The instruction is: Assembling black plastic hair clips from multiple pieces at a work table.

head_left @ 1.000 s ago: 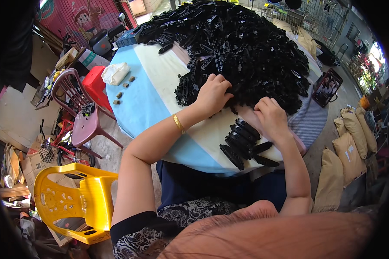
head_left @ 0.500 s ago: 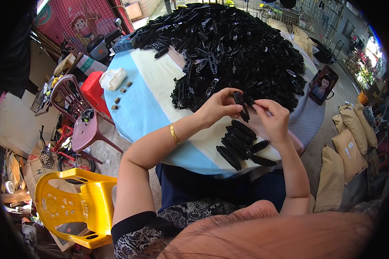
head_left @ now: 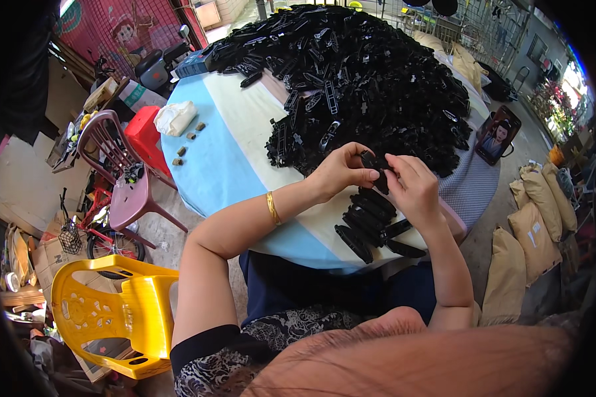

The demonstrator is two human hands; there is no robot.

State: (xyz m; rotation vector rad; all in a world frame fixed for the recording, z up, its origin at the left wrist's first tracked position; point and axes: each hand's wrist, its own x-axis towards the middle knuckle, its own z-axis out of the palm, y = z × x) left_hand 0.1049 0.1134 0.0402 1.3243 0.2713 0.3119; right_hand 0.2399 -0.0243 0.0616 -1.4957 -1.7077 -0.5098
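Observation:
My left hand (head_left: 344, 171), with a gold bangle at its wrist, pinches a long black plastic part (head_left: 375, 163) upright between thumb and fingers. My right hand (head_left: 414, 186) is closed at the part's right side, fingertips pressed against it; whether a smaller piece is between them is hidden. Just below my hands, on the cloth, several finished-looking elongated black parts (head_left: 355, 243) lie in a loose row. Beyond them a big heap of similar black plastic parts (head_left: 377, 79) covers the far side of the table.
The round table wears a blue and cream cloth (head_left: 212, 159). On it are a white bag (head_left: 175, 118), small brown lumps (head_left: 181, 151) and a blue box (head_left: 193, 64). A phone (head_left: 497, 135) stands at right. Chairs, yellow (head_left: 149, 317) and purple (head_left: 136, 202), stand left; sacks (head_left: 505, 278) right.
My right hand has come closer to the left, its fingers now up against the black part. The left hand keeps its hold, and the part has tilted slightly.

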